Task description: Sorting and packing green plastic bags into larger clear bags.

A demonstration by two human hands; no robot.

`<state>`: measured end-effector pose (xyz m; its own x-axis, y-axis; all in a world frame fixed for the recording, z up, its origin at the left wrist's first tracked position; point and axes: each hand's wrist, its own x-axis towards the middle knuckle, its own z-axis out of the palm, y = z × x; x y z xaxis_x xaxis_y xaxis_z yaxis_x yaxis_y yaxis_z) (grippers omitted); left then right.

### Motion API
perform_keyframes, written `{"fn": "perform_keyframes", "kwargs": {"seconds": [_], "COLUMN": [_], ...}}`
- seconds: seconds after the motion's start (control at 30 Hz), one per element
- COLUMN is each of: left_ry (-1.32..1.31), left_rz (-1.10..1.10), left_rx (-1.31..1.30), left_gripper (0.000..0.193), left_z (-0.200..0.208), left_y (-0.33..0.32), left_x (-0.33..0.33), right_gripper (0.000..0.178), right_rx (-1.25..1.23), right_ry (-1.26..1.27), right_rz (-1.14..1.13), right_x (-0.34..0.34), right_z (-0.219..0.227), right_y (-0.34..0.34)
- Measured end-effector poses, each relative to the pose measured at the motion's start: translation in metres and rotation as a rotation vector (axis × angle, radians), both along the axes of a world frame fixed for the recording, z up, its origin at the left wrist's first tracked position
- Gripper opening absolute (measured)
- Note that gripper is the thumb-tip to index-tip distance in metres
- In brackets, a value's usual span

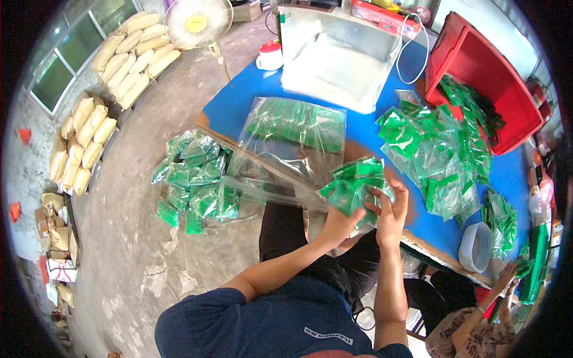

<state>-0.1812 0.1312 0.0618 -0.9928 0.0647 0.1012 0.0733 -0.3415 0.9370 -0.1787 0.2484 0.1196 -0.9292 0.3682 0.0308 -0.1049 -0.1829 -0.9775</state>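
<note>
Over the near table edge, I hold a fanned bunch of small green-and-clear plastic packets [353, 190]. My left hand [344, 228] grips the bunch from below, its thumb pressed on the packets. At their right side is my right hand [391, 213], with fingers bent round the packets' edge. Just left of the bunch lies a large clear plastic bag [292, 158], its far part filled with rows of green packets [295, 122]. The bag's loose end hangs over the edge. To the right spreads a heap of loose green packets [430, 149].
A tipped red bin [513, 89] spills packets onto the blue table [239, 89]. Filled green bags [197, 173] lie on the floor at left. A translucent tub [476, 247] stands near a co-worker's hands [507, 277]. A fan [200, 24] and stacked sacks [137, 56] are farther back.
</note>
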Motion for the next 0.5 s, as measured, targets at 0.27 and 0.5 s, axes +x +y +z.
{"fn": "perform_keyframes", "kwargs": {"seconds": [0.27,0.5], "left_ry": [0.227,-0.405], "left_rz": [-0.217,-0.549], "left_rx": [-0.408,-0.010], "left_gripper": [0.042,0.054], "left_z": [-0.012,0.015], "left_y": [-0.013,-0.060], "left_x": [-0.011,-0.001], "right_gripper": [0.034,0.043], "right_rx": [-0.161,0.518], "right_ry": [0.002,-0.113], "right_rz": [-0.108,0.145], "right_x": [0.010,-0.082], "right_z": [0.013,-0.011], "right_y": [0.018,0.090]}}
